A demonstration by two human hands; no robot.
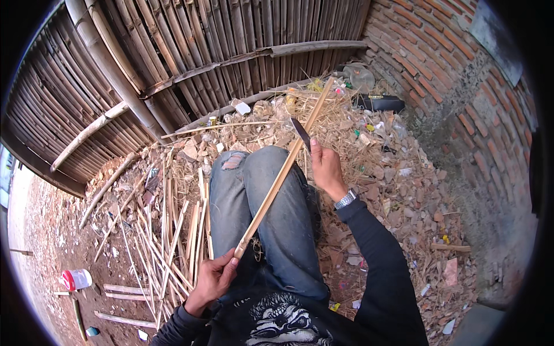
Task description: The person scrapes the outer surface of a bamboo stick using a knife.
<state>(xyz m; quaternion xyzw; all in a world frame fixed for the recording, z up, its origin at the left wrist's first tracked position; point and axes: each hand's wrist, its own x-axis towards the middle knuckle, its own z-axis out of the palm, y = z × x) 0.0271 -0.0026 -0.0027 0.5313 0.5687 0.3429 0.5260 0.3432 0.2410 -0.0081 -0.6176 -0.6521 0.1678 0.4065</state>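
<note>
A long pale bamboo strip (276, 185) slants across my jeans, from my lap up toward the far right. My left hand (216, 280) pinches its near end between thumb and fingers. In my right hand (328, 168) is a knife (300, 134), its dark blade lying against the strip beyond my knees. The fingers are closed round the knife's handle, which is mostly hidden. A metal watch sits on my right wrist. Left of my legs lies a loose pile of split bamboo strips (167, 248).
A bamboo fence (190, 40) stands ahead, with a brick wall (467, 109) at the right. Rubble, straw and litter cover the ground. A dark object (381, 103) lies near the wall. A red-and-white tub (77, 279) and short bamboo pieces (126, 319) lie at the left.
</note>
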